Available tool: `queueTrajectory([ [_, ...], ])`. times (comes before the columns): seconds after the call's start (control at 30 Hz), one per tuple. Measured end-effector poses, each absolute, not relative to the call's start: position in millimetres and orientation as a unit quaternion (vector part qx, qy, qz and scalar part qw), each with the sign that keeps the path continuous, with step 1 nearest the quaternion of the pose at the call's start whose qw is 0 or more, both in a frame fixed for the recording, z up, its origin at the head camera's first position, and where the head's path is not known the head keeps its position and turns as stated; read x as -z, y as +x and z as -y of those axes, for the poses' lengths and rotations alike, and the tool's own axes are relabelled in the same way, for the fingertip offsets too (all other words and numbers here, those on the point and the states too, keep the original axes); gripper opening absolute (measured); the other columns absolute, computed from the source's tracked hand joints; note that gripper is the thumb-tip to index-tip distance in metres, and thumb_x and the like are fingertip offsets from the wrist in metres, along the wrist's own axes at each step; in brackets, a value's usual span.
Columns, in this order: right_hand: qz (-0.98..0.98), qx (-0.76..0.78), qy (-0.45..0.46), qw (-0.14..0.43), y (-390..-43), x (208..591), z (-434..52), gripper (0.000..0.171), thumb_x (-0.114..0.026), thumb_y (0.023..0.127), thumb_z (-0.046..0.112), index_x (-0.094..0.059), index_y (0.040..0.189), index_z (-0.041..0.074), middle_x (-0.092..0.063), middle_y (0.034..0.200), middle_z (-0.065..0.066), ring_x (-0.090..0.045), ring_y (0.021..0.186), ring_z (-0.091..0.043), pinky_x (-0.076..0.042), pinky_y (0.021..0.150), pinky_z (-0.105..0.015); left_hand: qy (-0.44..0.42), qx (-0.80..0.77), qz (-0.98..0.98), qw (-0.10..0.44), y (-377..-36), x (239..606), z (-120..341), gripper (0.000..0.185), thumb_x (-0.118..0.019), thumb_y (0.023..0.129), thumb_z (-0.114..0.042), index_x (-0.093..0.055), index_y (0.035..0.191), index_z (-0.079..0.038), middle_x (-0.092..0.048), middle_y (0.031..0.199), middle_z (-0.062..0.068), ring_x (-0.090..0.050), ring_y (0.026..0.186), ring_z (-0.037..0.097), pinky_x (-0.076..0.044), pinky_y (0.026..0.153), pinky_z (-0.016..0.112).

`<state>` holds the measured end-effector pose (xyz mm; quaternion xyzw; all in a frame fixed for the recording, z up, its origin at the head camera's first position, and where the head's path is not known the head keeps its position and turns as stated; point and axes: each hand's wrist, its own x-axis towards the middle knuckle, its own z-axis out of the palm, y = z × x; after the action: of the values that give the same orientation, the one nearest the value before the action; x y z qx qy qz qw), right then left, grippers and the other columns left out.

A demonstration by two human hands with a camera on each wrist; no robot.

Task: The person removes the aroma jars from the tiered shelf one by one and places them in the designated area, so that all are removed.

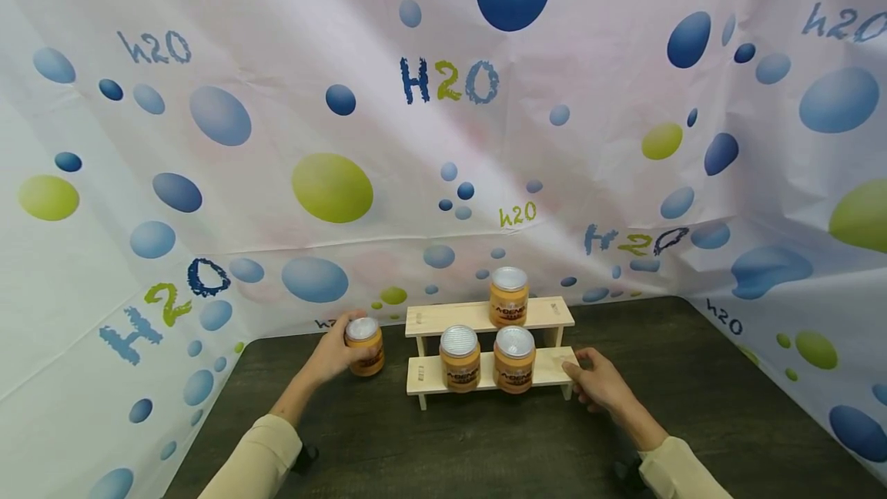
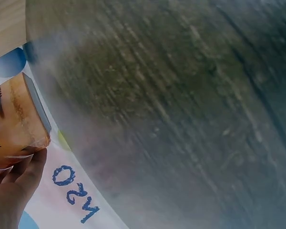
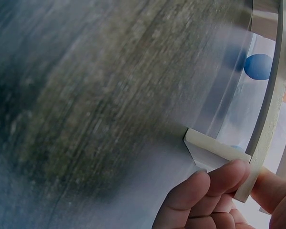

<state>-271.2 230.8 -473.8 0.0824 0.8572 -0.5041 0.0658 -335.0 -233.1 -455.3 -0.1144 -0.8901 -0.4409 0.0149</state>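
The left hand [image 1: 331,358] wraps around an orange, silver-lidded jar [image 1: 364,346] standing on the counter [image 1: 485,445] left of the wooden step shelf [image 1: 554,366], whose end the right hand [image 1: 601,385] pinches; the jar looks rigid, smooth, likely hefty, best gripped mid-body.

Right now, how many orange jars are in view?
4. One stands on the rack's top shelf, two sit side by side on the lower shelf, and the left hand holds one on the table left of the rack. None seem hidden.
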Motion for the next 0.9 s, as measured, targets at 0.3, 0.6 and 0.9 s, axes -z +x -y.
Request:
queueTrajectory([
  [0.3, -0.855, 0.507, 0.085, 0.065, -270.0, 472.2, -230.3, 0.046, -0.053, 0.104, 0.027, -0.042, 0.138, -0.003, -0.06, 0.075, -0.008, -0.055, 0.062, -0.019, -0.046, 0.053, -0.033, -0.101, 0.431, 0.897, 0.015, -337.1, 462.8, 230.7, 0.079, -0.082, 0.084, -0.023, -0.038, 0.148, -0.005, -0.055, 0.135, 0.024, -0.058, 0.12, 0.041, -0.052, 0.094, 0.055],
  [0.6, -0.852, 0.513, 0.085, 0.06, -268.2, 473.2, -227.9, 0.044, -0.053, 0.104, 0.025, -0.042, 0.137, -0.003, -0.059, 0.073, -0.009, -0.055, 0.06, -0.019, -0.046, 0.052, -0.032, -0.087, 0.431, 0.898, 0.011, -337.4, 469.0, 227.8, 0.078, -0.083, 0.083, -0.023, -0.04, 0.146, -0.009, -0.056, 0.134, 0.022, -0.059, 0.119, 0.039, -0.053, 0.09, 0.054],
  [0.9, -0.853, 0.511, 0.088, 0.059, -269.4, 473.9, -229.4, 0.044, -0.053, 0.104, 0.026, -0.043, 0.137, -0.002, -0.059, 0.074, -0.008, -0.055, 0.06, -0.019, -0.046, 0.052, -0.032, -0.092, 0.443, 0.892, 0.011, -340.5, 469.2, 224.5, 0.08, -0.084, 0.082, -0.021, -0.039, 0.147, -0.006, -0.055, 0.134, 0.022, -0.059, 0.119, 0.04, -0.054, 0.089, 0.054],
])
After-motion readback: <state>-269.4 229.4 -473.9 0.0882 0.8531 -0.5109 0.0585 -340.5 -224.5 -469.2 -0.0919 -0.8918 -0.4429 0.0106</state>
